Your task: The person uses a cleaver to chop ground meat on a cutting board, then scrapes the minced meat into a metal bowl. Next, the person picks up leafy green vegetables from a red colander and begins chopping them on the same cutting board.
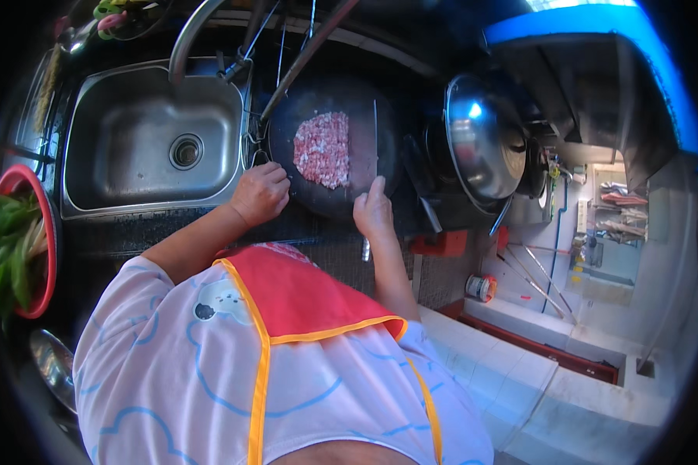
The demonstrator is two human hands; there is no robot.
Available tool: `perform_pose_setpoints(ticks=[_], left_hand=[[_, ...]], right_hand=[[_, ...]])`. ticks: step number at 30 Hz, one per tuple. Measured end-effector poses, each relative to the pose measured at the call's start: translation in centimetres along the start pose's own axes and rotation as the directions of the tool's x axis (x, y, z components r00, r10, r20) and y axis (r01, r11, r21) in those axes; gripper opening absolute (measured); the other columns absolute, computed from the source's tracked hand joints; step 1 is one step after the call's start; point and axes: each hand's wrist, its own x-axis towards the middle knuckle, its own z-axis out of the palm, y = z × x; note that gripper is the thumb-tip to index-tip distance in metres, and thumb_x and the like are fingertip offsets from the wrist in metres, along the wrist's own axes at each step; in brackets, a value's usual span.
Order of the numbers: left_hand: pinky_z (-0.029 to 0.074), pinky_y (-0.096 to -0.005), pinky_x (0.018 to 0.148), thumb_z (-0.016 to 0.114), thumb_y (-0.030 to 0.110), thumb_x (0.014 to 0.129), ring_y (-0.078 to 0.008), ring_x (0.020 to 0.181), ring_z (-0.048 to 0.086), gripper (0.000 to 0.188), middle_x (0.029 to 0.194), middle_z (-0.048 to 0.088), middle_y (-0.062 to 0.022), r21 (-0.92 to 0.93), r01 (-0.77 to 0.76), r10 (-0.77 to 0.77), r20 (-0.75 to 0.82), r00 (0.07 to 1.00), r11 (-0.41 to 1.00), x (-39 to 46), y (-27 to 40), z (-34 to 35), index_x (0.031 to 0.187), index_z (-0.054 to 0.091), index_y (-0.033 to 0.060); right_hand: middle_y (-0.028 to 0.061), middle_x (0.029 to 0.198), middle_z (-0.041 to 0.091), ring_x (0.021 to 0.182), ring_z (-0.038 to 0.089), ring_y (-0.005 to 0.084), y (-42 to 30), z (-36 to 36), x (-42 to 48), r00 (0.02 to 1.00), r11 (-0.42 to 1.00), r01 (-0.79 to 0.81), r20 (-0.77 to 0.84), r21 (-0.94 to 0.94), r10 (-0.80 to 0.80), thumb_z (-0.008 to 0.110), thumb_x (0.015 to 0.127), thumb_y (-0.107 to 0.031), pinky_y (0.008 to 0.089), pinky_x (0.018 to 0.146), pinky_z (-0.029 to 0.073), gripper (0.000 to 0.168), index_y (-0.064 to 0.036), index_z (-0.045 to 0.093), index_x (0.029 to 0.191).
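Minced raw meat (321, 150) lies in a flat patch on a dark round chopping board (340, 203). Its right side is cut off straight beside a cleaver (376, 136). My right hand (375, 206) grips that cleaver by its handle, whose end sticks out below the fist; the blade points away from me, its upper edge a thin bright line. At the board's left edge rests my left hand (262, 195), curled into a fist beside the sink rim. Nothing shows in it, though its palm side is hidden.
A steel sink (151, 133) with a curved faucet (183, 40) is on the left. A red-rimmed basin (49, 244) of leafy greens (11, 250) stands at far left. Right of the board are another knife (421, 186) and a large shiny metal lid (483, 139). A rod (311, 49) slants above the board.
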Motion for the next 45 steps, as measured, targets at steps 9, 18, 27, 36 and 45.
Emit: perform_pose_setpoints(ticks=[9, 18, 27, 36, 45], left_hand=[[0.052, -0.0351, 0.078, 0.07, 0.011, 0.071, -0.0259, 0.092, 0.061, 0.01, 0.084, 0.061, -0.0092, 0.006, -0.004, 0.004, -0.027, 1.0, 1.0, -0.3, -0.1, -0.2, 0.075, 0.064, 0.0036], [0.052, -0.0401, 0.07, 0.066, 0.015, 0.078, -0.0285, 0.079, 0.063, 0.011, 0.078, 0.063, -0.0113, -0.217, 0.093, -0.08, 0.069, 0.994, 0.972, 2.8, 3.7, -0.4, 0.077, 0.067, 0.0039], [0.056, -0.0327, 0.068, 0.041, 0.06, 0.097, -0.0229, 0.077, 0.067, 0.064, 0.098, 0.067, -0.0134, -0.489, 0.824, 0.159, 0.824, 0.544, -0.285, 6.6, 7.6, 6.6, 0.111, 0.062, 0.0016], [0.059, -0.0373, 0.067, 0.043, 0.044, 0.096, -0.0323, 0.086, 0.068, 0.052, 0.092, 0.068, -0.0222, -0.493, 0.731, -0.007, 0.831, 0.556, -0.472, 8.3, 9.1, 7.0, 0.098, 0.065, -0.0036], [0.056, -0.0437, 0.072, 0.044, 0.047, 0.094, -0.0357, 0.075, 0.067, 0.057, 0.077, 0.066, -0.0226, -0.516, 0.693, -0.175, 0.846, 0.503, -0.503, 9.9, 11.1, 6.9, 0.08, 0.063, -0.0046]], right_hand=[[0.0371, 0.096, 0.061, 0.092, 0.061, 0.0516, 1.2, -0.8, 0.9, 0.992, 0.997, -0.025, 0.124, 0.076, 0.015, 0.045, 0.092, -0.019, 0.0583, 0.085, 0.046, 0.033, -0.001, 0.035, 0.119], [0.0091, 0.074, 0.06, 0.051, 0.058, 0.0137, 2.5, -0.8, -0.7, 0.919, 0.612, -0.313, 0.395, 0.726, 0.001, 0.055, 0.096, -0.019, 0.0276, 0.047, 0.047, 0.049, -0.005, 0.036, 0.138], [-0.0001, 0.064, 0.048, 0.044, 0.044, 0.0061, 0.9, -0.6, -4.7, 0.956, 0.263, -0.217, 0.259, 0.94, -0.137, 0.042, 0.104, -0.026, 0.0214, 0.039, 0.037, 0.043, -0.007, 0.04, 0.142], [0.0046, 0.07, 0.054, 0.055, 0.054, 0.0122, 0.3, 0.2, -3.4, 0.988, 0.506, -0.061, 0.125, 0.86, -0.093, 0.042, 0.103, -0.025, 0.0283, 0.045, 0.042, 0.031, 0.001, 0.056, 0.11], [0.02, 0.091, 0.063, 0.073, 0.064, 0.0333, 1.3, 2.2, -2.9, 0.987, 0.549, 0.156, -0.11, 0.822, -0.115, 0.04, 0.101, -0.025, 0.0412, 0.068, 0.052, 0.034, 0.002, 0.055, 0.115]])
